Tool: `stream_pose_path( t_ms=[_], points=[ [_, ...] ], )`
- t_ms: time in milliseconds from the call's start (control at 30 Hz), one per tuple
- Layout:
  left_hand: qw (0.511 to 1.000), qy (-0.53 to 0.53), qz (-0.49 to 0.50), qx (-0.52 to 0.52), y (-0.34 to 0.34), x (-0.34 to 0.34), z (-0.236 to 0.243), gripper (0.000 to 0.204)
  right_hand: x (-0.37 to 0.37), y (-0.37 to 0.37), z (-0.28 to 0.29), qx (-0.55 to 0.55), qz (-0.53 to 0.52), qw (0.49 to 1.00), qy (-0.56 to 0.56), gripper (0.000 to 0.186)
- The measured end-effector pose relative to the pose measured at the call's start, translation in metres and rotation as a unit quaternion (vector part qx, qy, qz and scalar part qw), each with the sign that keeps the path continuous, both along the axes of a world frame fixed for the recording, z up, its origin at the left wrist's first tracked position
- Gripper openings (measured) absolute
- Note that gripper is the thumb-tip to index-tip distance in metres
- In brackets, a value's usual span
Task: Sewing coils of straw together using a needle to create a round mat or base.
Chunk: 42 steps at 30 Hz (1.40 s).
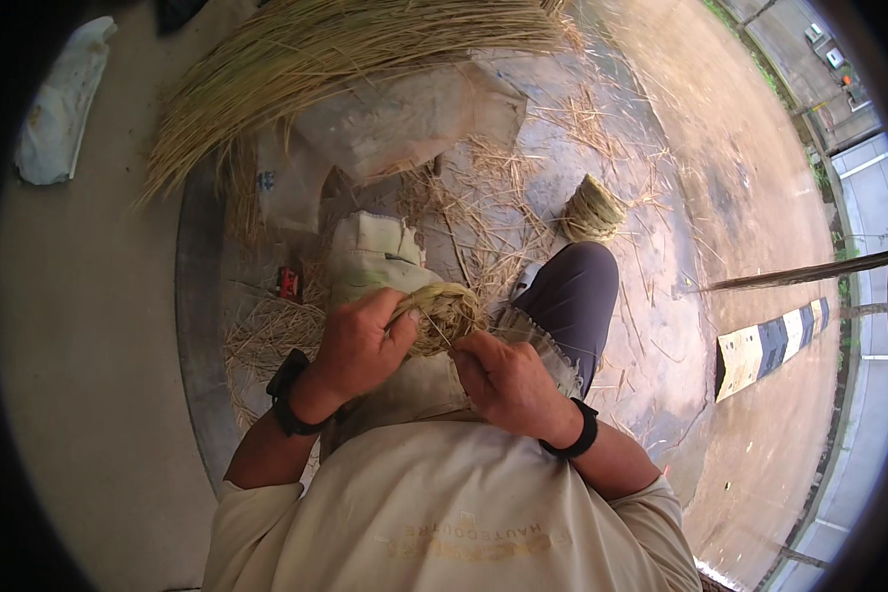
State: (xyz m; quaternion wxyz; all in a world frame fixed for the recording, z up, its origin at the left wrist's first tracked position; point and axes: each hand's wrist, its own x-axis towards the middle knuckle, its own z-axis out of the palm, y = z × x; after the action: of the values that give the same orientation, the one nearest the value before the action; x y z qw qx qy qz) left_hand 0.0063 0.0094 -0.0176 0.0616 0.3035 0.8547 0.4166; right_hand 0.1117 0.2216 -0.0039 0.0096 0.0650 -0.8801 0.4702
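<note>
A round piece of coiled, braided straw [448, 308] is held above my lap. My left hand [358, 347] is closed on its left edge, thumb on the near side. My right hand [511, 387] is closed at the lower right of the coil, its thumb and forefinger pinching a thin straw strand [439, 331] that runs across to the left hand. The undersides of both hands and part of the coil are hidden. A pale cloth [375, 247] covers my left leg just beyond the coil.
A large bundle of long dry straw [365, 49] lies at the far side over plastic sheeting [414, 113]. A coiled straw piece [594, 209] stands beyond my right knee. Loose straw litters the floor, with a small red pack [289, 284] at left. A striped barrier [772, 345] lies right.
</note>
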Motion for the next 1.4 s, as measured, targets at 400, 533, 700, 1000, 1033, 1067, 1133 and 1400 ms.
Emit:
stream_pose_path(
  t_ms=[400, 533, 700, 1000, 1033, 1067, 1133, 1400],
  points=[
    [0.987, 0.137, -0.031, -0.071, 0.019, 0.019, 0.011, 0.014, -0.021, -0.003, 0.008, -0.177, -0.056, 0.968, -0.171, 0.019],
    [0.987, 0.146, 0.013, -0.070, 0.012, 0.009, 0.012, 0.015, -0.010, 0.010, 0.011, -0.075, 0.049, 0.989, -0.120, 0.019],
    [0.977, 0.169, -0.070, -0.114, 0.015, 0.014, 0.018, 0.019, -0.016, 0.010, 0.021, -0.141, 0.027, 0.979, -0.148, 0.015],
    [0.937, 0.281, -0.171, -0.120, 0.016, 0.015, 0.021, 0.016, -0.045, 0.023, 0.012, 0.182, 0.085, 0.963, 0.178, 0.013],
    [0.935, 0.284, -0.181, -0.112, 0.016, 0.016, 0.020, 0.016, -0.050, 0.021, 0.008, 0.151, 0.077, 0.975, 0.141, 0.013],
    [0.935, 0.282, -0.185, -0.113, 0.016, 0.015, 0.021, 0.016, -0.052, 0.018, 0.003, 0.120, 0.069, 0.985, 0.104, 0.013],
    [0.936, 0.272, -0.193, -0.114, 0.014, 0.016, 0.023, 0.016, -0.056, 0.018, 0.000, 0.056, 0.046, 0.996, 0.052, 0.014],
    [0.944, 0.259, -0.187, -0.088, 0.013, 0.020, 0.018, 0.014, -0.048, 0.015, 0.012, -0.102, 0.013, 0.984, 0.147, 0.021]
  ],
)
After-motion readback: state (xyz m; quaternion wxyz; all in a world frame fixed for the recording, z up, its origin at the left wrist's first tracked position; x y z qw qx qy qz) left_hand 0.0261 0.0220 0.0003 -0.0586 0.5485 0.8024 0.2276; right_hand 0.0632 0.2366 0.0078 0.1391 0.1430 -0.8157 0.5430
